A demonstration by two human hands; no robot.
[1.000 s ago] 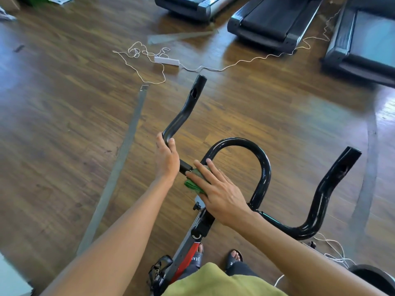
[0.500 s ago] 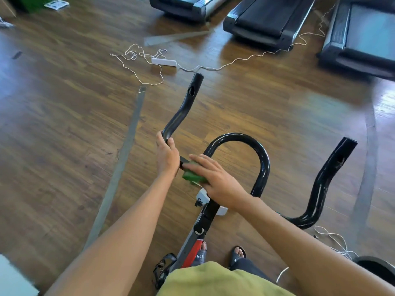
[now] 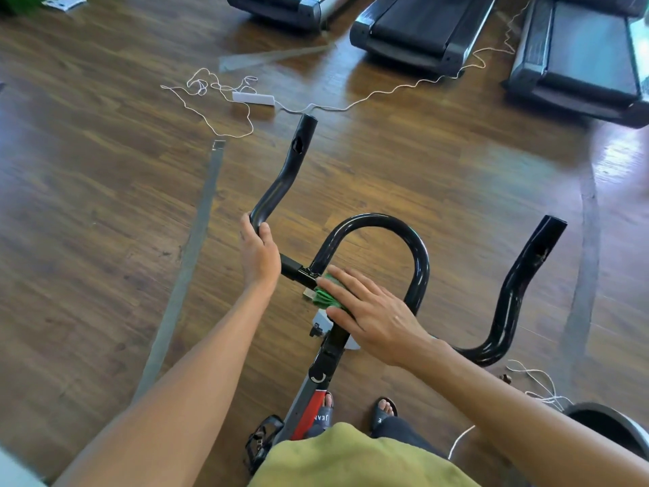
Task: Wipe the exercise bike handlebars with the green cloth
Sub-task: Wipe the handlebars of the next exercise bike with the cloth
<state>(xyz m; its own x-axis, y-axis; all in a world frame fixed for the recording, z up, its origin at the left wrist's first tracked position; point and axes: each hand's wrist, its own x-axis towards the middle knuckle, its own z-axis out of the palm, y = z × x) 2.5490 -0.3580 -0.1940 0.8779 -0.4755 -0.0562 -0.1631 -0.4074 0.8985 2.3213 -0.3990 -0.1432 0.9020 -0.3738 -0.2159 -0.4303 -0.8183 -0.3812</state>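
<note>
Since half a second ago the right hand (image 3: 379,318) has slid the green cloth (image 3: 325,298) away from the left hand (image 3: 258,256), so a short stretch of bare black crossbar now shows between the two. Nearest the camera, a yellow-green garment (image 3: 351,458) fills the bottom edge, with two sandalled feet (image 3: 325,414) on the wooden floor (image 3: 105,205) just beyond it, one on each side of the bike's grey and red frame (image 3: 309,391); a strapped pedal (image 3: 261,441) sits to the left of the frame. Above the stem, the right hand lies flat on the cloth, fingers straight and slightly spread, pressing it onto the centre of the handlebars (image 3: 419,261) at the foot of the middle loop; only a bunched green edge shows under the fingertips. The left hand wraps the bar at the bend below the left horn (image 3: 293,159), fingers curled round the far side and thumb over the top. The right horn (image 3: 526,272) stands free, well apart from both hands. Farther out, a grey strip (image 3: 191,254) runs along the floor, then a white power strip (image 3: 253,99) with a thin tangled white cord (image 3: 386,91), and beyond that the ends of three treadmills (image 3: 414,26).
</note>
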